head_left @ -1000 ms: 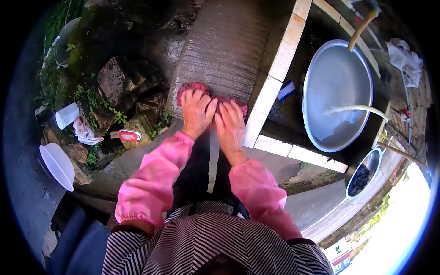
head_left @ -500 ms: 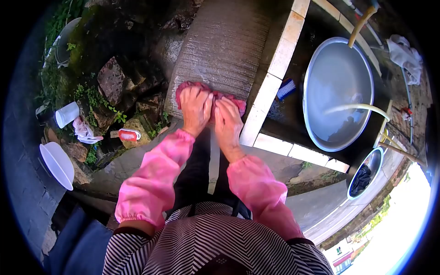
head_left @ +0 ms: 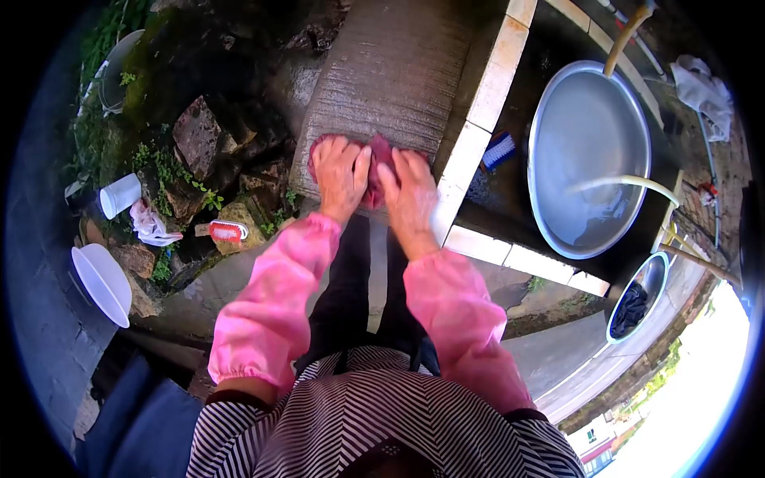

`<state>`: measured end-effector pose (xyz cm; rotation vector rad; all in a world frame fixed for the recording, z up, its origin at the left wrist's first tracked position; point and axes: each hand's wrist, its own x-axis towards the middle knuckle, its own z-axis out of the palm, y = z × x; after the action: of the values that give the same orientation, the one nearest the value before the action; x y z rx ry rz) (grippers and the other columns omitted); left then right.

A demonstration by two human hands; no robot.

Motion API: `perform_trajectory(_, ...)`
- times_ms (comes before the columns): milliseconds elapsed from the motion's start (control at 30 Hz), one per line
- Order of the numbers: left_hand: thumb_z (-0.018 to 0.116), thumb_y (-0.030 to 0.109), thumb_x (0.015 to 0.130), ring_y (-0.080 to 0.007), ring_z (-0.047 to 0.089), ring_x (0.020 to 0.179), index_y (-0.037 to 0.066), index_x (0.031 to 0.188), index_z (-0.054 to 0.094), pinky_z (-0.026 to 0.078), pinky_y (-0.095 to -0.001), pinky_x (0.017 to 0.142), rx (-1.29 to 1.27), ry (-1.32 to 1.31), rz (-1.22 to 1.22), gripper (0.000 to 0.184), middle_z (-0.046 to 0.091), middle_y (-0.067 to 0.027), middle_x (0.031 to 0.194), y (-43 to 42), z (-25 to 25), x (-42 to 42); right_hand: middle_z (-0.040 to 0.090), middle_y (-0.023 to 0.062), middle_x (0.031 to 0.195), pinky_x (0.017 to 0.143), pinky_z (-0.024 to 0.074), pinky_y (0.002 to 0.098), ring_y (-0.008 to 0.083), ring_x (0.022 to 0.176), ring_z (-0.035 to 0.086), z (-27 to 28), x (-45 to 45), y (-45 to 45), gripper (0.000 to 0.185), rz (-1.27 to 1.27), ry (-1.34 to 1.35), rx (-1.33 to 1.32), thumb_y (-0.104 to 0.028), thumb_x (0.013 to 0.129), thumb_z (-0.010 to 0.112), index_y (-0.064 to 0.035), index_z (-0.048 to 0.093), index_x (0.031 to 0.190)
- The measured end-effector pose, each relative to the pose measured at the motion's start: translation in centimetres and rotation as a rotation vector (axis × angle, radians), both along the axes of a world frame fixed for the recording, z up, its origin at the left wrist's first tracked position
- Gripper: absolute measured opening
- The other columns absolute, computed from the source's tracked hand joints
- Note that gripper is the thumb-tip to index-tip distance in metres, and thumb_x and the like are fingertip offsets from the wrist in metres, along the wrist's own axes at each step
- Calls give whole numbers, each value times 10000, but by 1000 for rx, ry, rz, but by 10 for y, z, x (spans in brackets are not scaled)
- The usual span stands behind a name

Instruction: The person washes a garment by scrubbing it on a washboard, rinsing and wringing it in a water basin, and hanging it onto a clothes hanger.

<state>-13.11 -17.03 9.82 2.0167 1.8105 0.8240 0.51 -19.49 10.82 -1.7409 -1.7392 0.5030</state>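
Note:
A wet, dark red cloth [head_left: 376,179] lies bunched on the near end of a ridged stone washing slab [head_left: 390,72]. My left hand [head_left: 341,182] presses on its left part, with the fingers curled over the fabric. On the right part, my right hand [head_left: 410,195] grips the cloth, its thumb towards the middle. A fold of fabric stands up between the two hands. Both forearms wear pink sleeve covers. Much of the cloth is hidden under my fingers.
Right of the slab, a tiled ledge [head_left: 488,103] borders a trough holding a large metal basin [head_left: 590,143] of water and a blue brush [head_left: 499,150]. A smaller basin [head_left: 664,275] holds dark cloth. Rocks, a red brush [head_left: 228,231] and a white basin [head_left: 102,283] are left.
My right hand has shifted slightly right and opened a gap from the left hand. The cloth now bunches up between them, and its pink right end is covered.

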Motion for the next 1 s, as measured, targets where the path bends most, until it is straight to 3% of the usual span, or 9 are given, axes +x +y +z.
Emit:
perform_trajectory(100,658,165,804,-298,537,812,62,722,595,389,-453,777,96,-53,-2,146,579,-107,845,-35,-5,-4,650,132,987,838,501,424,328,960,621,-1,-24,-26,244,-48,181,69,-142,813,714,8,681,1003)
perform_trajectory(233,617,193,840,-325,530,806,66,740,597,382,-454,755,7,150,-45,162,573,-118,831,59,-52,-7,659,118,909,757,499,427,324,861,619,-62,-35,72,159,-27,147,80,-145,855,653,-7,677,931)
perform_trajectory(367,565,241,891,-321,528,831,76,794,621,380,-443,755,157,279,41,200,559,-103,815,91,-38,2,669,147,951,785,497,408,334,881,631,-58,-32,97,191,-22,198,29,-151,941,560,-11,681,985)
perform_trajectory(433,577,245,891,-316,528,851,76,811,628,382,-433,771,-135,242,57,194,557,-108,828,50,-22,2,672,163,988,830,497,404,340,928,634,-31,-26,53,207,-14,252,-18,-159,935,582,-6,680,1035)
perform_trajectory(600,635,122,822,-315,539,846,23,890,629,411,-431,819,155,58,-109,120,559,-108,873,-40,-3,-12,651,153,1048,881,500,419,325,1025,628,1,-30,-44,234,56,239,60,-81,843,658,-11,671,1066)
perform_trajectory(733,595,206,861,-301,501,803,58,784,609,359,-436,691,15,189,-131,168,564,-130,880,68,-48,-10,648,170,948,754,488,437,361,880,617,-60,-36,72,140,12,196,97,-80,887,594,-23,660,996)
perform_trajectory(800,549,270,905,-313,508,856,60,791,663,362,-441,738,52,304,-56,265,582,-136,875,104,-54,-8,640,163,912,753,488,441,359,863,610,-66,-36,104,155,32,137,18,-135,917,571,-29,660,988)
perform_trajectory(933,556,349,910,-317,521,897,72,757,716,354,-456,826,-38,304,129,355,580,-129,854,56,-25,2,631,159,926,748,492,443,356,852,602,-41,-27,63,176,25,174,60,-175,885,625,-16,650,957)
perform_trajectory(1000,617,247,887,-310,529,813,59,759,643,379,-428,793,-60,94,102,229,570,-108,828,3,-5,1,645,166,1010,860,497,428,340,969,618,-11,-20,9,213,32,211,23,-145,845,681,-2,666,1002)
